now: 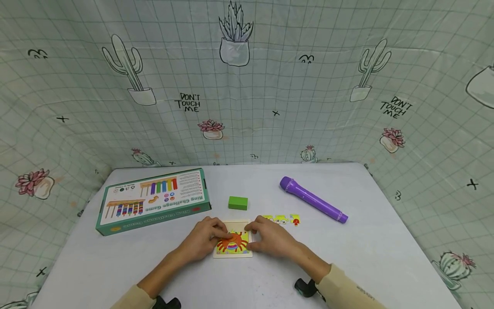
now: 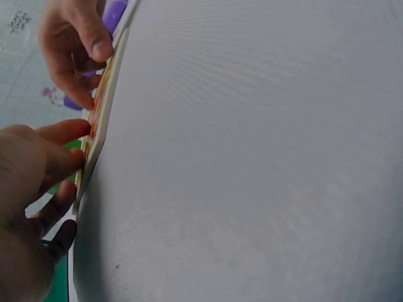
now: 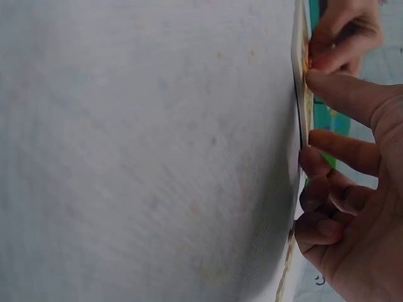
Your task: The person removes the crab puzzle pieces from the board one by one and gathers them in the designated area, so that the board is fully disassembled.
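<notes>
A white tabletop (image 1: pixel 251 289) carries every object, located here relative to the crab-puzzle tray (image 1: pixel 233 256). The boxed game (image 1: pixel 154 197) lies beyond it to the left; the purple microphone (image 1: pixel 313 200), beyond to the right. The two hands flank the tray, neither clamped: the left hand (image 1: pixel 201 238) rests extended fingers on its crab picture, the right hand (image 1: pixel 272 238) steadies its right edge. The green block (image 1: pixel 238 203) sits just beyond. Smallest, loose puzzle pieces (image 1: pixel 295 219) lie beyond-right. Uneven finger pressure could tip fitted pieces; a rightward sweep could scatter the loose ones.
</notes>
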`<state>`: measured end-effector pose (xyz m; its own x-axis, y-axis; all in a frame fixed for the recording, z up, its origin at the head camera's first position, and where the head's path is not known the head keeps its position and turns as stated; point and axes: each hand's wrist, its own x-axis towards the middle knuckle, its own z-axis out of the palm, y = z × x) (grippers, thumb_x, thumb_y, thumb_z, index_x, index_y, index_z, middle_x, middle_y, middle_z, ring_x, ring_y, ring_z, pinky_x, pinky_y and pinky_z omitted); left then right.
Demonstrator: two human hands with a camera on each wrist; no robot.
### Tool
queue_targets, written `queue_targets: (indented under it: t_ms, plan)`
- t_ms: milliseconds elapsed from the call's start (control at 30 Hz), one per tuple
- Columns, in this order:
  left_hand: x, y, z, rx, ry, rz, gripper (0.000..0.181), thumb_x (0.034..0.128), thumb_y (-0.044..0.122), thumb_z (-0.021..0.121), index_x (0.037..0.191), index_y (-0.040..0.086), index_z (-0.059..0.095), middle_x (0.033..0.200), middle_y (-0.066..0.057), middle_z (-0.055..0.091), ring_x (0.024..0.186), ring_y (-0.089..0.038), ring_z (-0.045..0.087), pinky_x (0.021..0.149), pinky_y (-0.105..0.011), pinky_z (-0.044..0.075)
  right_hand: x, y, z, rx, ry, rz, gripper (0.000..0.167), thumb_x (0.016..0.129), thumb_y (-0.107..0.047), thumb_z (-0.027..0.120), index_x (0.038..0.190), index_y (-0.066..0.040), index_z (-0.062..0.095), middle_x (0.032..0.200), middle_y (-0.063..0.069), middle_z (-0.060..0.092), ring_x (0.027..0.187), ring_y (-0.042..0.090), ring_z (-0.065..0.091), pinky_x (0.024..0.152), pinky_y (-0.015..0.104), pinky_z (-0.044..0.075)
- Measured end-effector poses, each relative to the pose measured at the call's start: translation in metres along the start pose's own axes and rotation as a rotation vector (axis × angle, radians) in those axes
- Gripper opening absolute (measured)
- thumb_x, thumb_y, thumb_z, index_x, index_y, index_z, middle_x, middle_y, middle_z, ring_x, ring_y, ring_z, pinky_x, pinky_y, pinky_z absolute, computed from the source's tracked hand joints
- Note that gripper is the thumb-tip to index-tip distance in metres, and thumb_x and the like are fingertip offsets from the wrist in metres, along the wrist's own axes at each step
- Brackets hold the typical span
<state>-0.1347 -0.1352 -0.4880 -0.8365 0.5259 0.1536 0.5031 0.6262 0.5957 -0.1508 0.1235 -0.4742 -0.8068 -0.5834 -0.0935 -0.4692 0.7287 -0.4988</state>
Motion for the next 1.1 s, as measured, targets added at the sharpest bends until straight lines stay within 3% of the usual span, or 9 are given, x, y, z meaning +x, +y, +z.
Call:
queue_targets:
  t_ms: [167, 367, 700, 1100]
  plan:
    - [0.0, 0.001, 0.002, 0.039, 0.018, -0.01, 0.02, 0.0878, 0.016, 0.077, 0.106, 0.023, 0.081, 0.101, 0.011, 0.063, 0.095, -0.01, 0.05, 0.082, -0.035, 0.041, 0.0, -0.004, 0.003, -0.048, 0.004, 0.013, 0.047, 0.086, -0.04, 0.078, 0.124, -0.016, 0.068, 0.104, -0.006, 0.057, 0.088, 0.008, 0.053, 0.078, 0.03, 0.048]
    - [0.003, 0.003, 0.003, 0.099, 0.004, -0.031, 0.022, 0.0815, 0.033, 0.083, 0.103, 0.028, 0.081, 0.099, 0.014, 0.06, 0.094, -0.009, 0.05, 0.082, -0.037, 0.039, 0.001, -0.008, 0.003, -0.057, 0.008, 0.025, 0.044, 0.085, -0.038, 0.079, 0.121, -0.015, 0.07, 0.104, -0.006, 0.057, 0.089, 0.008, 0.054, 0.08, 0.031, 0.05]
    - [0.005, 0.005, 0.001, 0.09, -0.006, -0.063, 0.02, 0.0797, 0.033, 0.085, 0.098, 0.026, 0.081, 0.098, 0.013, 0.06, 0.093, -0.011, 0.05, 0.079, -0.036, 0.037, 0.003, -0.01, 0.002, -0.041, -0.007, 0.044, 0.043, 0.085, -0.037, 0.079, 0.12, -0.014, 0.07, 0.104, -0.005, 0.056, 0.086, 0.008, 0.052, 0.078, 0.029, 0.048]
    - [0.005, 0.007, 0.003, 0.122, -0.021, -0.057, 0.017, 0.0808, 0.033, 0.083, 0.096, 0.025, 0.081, 0.099, 0.011, 0.06, 0.096, -0.014, 0.05, 0.081, -0.039, 0.039, 0.002, -0.01, 0.003, -0.01, -0.009, 0.059, 0.041, 0.083, -0.035, 0.081, 0.118, -0.016, 0.069, 0.101, -0.006, 0.055, 0.085, 0.008, 0.051, 0.076, 0.028, 0.047]
